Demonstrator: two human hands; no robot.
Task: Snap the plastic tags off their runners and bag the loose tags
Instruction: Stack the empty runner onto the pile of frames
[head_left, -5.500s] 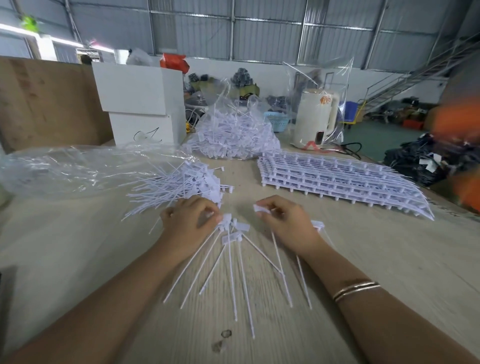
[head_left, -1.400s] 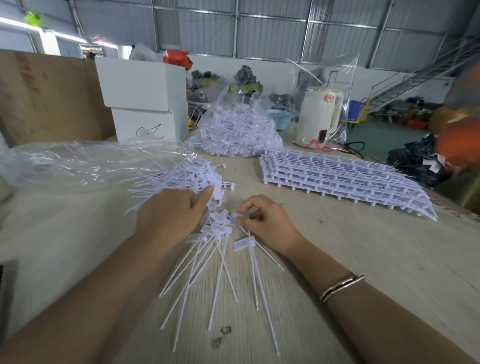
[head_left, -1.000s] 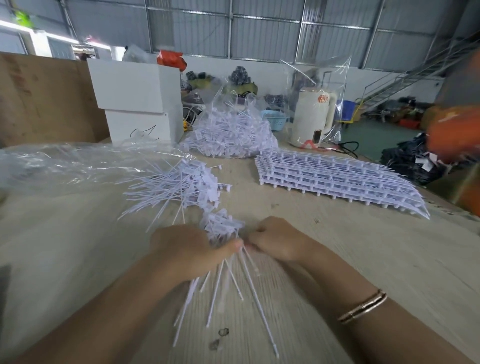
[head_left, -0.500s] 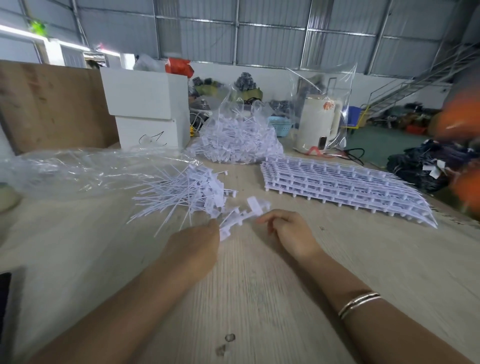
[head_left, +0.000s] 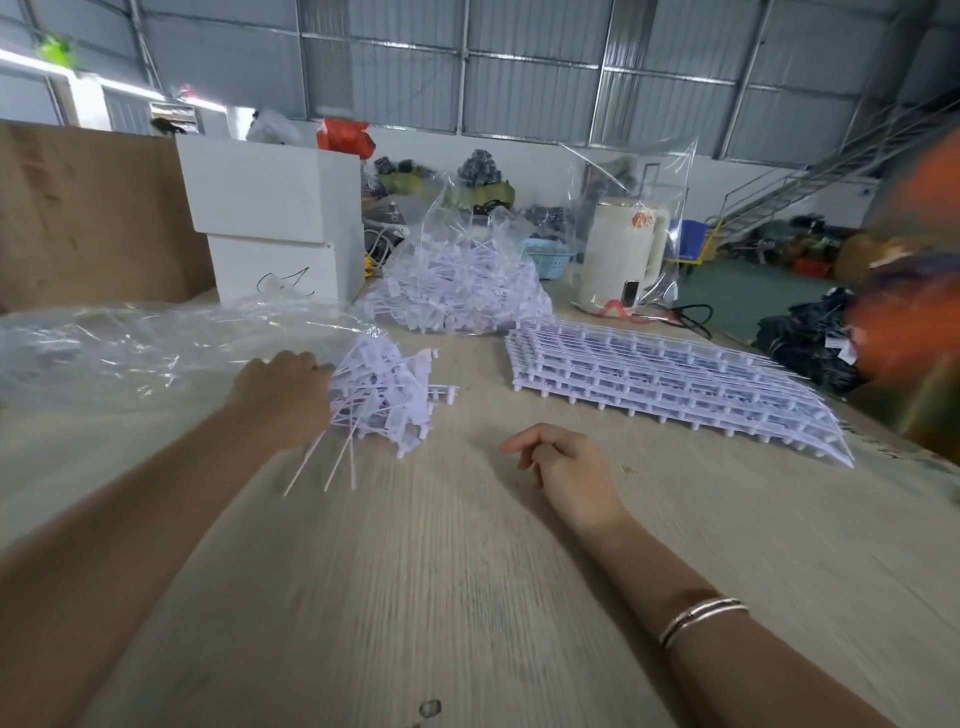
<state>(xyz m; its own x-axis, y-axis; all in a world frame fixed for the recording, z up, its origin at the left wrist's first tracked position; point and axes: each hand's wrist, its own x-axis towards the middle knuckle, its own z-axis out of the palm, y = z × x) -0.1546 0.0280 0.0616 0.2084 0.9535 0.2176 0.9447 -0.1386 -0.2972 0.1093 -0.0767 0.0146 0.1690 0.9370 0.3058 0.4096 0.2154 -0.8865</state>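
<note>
A heap of loose white plastic tags (head_left: 384, 392) lies on the wooden table at the mouth of a flat clear plastic bag (head_left: 130, 353). My left hand (head_left: 283, 387) grips a bundle of tags against the heap's left side, their thin tails sticking out below the hand. My right hand (head_left: 563, 460) rests on the table to the right of the heap with loosely curled fingers, holding nothing. A stack of white runner frames (head_left: 670, 382) with tags still attached lies at the right. A second clear bag full of tags (head_left: 457, 291) stands behind.
A white box (head_left: 275, 228) stands at the back left beside a brown board (head_left: 88, 208). A cream kettle (head_left: 621, 262) wrapped in plastic stands at the back right. The table's right edge runs past the runner frames.
My left hand gathered the spread-out tags from the table's middle and carried them up and left into the heap by the bag. My right hand let go and stayed behind, apart.
</note>
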